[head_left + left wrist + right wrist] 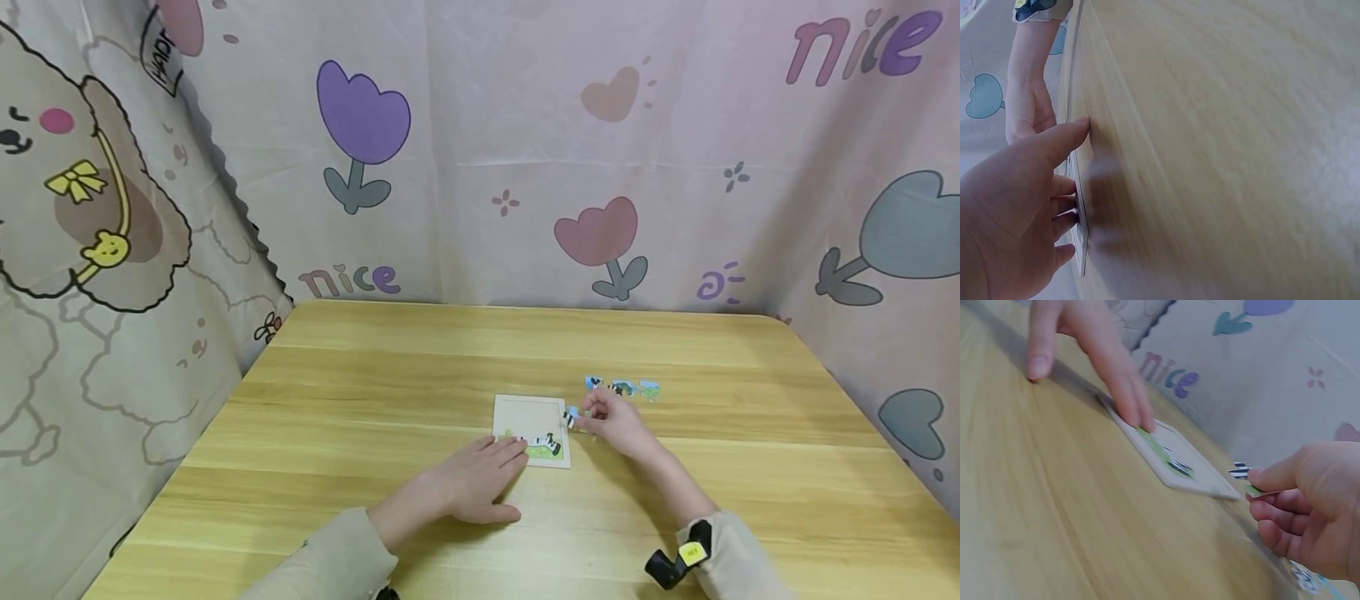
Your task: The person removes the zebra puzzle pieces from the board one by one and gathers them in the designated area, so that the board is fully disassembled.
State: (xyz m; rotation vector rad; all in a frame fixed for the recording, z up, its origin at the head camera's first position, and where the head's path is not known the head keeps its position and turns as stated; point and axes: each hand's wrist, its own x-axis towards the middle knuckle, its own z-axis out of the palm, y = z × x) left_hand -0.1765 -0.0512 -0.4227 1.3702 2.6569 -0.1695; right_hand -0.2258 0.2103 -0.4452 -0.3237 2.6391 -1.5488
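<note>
A square puzzle tray (531, 407) with a pale border lies on the table, its lower part filled with pieces showing green grass and a black-and-white striped animal. My left hand (480, 479) rests on its lower left part with straight fingers, thumb on the tabletop. At the tray's right edge, my right hand (617, 423) pinches a puzzle piece (1241, 470) with black-and-white stripes and some green between thumb and fingers. Just behind that hand lie several loose puzzle pieces (649, 390) in a row, partly hidden by its fingers in the head view.
The wooden table (360, 375) stretches around the tray on all sides. A printed curtain (480, 108) hangs behind the table and along both sides. A black wrist camera (678, 558) is strapped on the right sleeve.
</note>
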